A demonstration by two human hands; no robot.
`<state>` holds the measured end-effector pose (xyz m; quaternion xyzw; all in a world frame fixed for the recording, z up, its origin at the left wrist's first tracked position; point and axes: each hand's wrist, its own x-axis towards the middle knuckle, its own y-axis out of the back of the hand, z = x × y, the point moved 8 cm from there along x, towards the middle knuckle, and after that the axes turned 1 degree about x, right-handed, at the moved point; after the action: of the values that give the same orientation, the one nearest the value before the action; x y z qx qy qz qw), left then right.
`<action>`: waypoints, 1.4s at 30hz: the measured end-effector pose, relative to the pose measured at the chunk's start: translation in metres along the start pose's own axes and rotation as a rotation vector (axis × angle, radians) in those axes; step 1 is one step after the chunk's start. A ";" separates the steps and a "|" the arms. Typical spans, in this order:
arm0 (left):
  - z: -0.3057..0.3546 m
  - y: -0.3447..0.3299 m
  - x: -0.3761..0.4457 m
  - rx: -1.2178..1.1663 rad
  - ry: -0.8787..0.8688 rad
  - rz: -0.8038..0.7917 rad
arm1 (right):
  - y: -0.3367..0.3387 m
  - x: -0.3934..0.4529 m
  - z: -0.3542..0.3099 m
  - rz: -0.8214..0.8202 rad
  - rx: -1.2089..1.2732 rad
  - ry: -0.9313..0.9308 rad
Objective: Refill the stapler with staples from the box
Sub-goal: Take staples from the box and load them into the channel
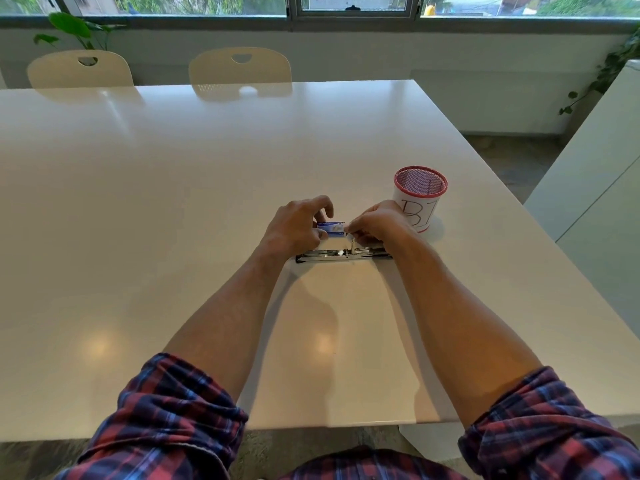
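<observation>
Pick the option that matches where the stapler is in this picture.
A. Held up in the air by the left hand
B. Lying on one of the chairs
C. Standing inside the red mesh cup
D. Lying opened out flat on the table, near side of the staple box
D: the stapler lies opened flat on the table, just nearer the person than the staple box, which both hands hold.

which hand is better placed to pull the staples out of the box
Probably the right hand: its fingertips pinch at the box's right end, above the opened stapler. The left hand grips the box's other end, steadying it.
</observation>
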<state>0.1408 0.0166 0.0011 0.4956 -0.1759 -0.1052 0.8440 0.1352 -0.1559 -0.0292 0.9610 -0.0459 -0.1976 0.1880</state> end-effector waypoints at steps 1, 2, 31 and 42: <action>0.001 0.000 0.000 0.004 -0.002 -0.001 | 0.000 0.000 0.000 -0.003 0.008 0.000; 0.001 0.000 0.000 0.009 -0.004 -0.001 | -0.001 -0.001 0.000 -0.006 0.015 -0.001; -0.011 0.001 -0.005 -0.131 0.164 0.079 | -0.007 0.000 -0.004 -0.045 -0.132 0.200; -0.018 -0.010 -0.011 -0.243 0.185 -0.013 | -0.007 -0.002 -0.006 -0.021 -0.174 0.214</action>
<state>0.1376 0.0299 -0.0172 0.3984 -0.0799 -0.0852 0.9097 0.1356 -0.1470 -0.0264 0.9571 0.0018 -0.0992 0.2723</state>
